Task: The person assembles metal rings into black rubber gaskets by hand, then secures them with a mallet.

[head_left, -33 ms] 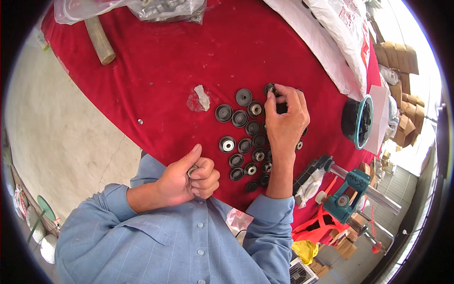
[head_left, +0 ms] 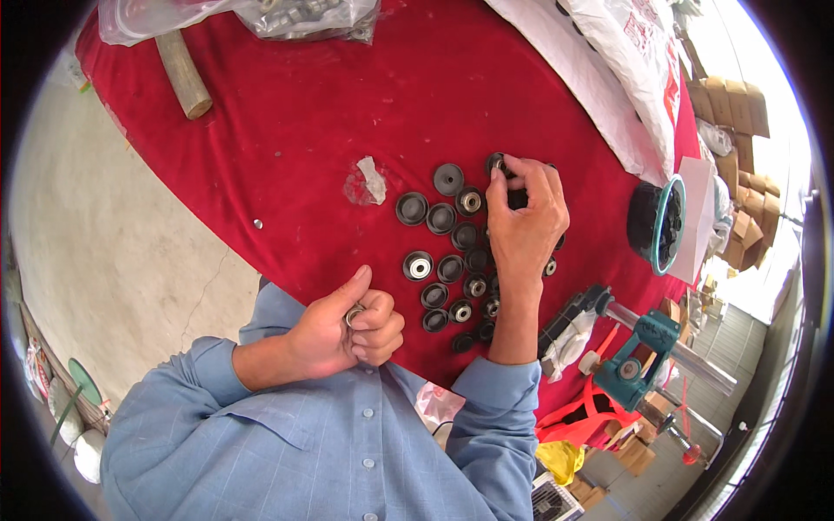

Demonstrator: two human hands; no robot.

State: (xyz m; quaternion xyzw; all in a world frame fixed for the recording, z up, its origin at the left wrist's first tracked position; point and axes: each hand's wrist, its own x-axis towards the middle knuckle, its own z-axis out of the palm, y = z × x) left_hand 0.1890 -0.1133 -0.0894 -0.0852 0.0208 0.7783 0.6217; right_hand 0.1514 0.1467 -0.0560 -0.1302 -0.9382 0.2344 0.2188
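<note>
Black round caps (head_left: 411, 208) lie in a loose group on the red cloth, several with a shiny metal bearing (head_left: 419, 266) seated inside. At the far side of this group, my right hand (head_left: 532, 213) pinches a small metal bearing (head_left: 499, 167) with thumb and fingertips, at a black cap (head_left: 493, 159). Whether the bearing is fully seated there I cannot tell. My left hand (head_left: 352, 323) is curled near the table's front edge, its fingers closed round a metal bearing (head_left: 354, 313). Part of the cap group is hidden beneath my right hand and wrist.
A wooden stick (head_left: 185, 78) and a clear bag of metal parts (head_left: 304, 17) lie at the far left. White sacks (head_left: 599, 69) cover the far right. A teal-rimmed tub (head_left: 669, 224) of black parts and a green hand press (head_left: 641, 356) stand to the right. Scrap paper (head_left: 372, 180) lies mid-cloth.
</note>
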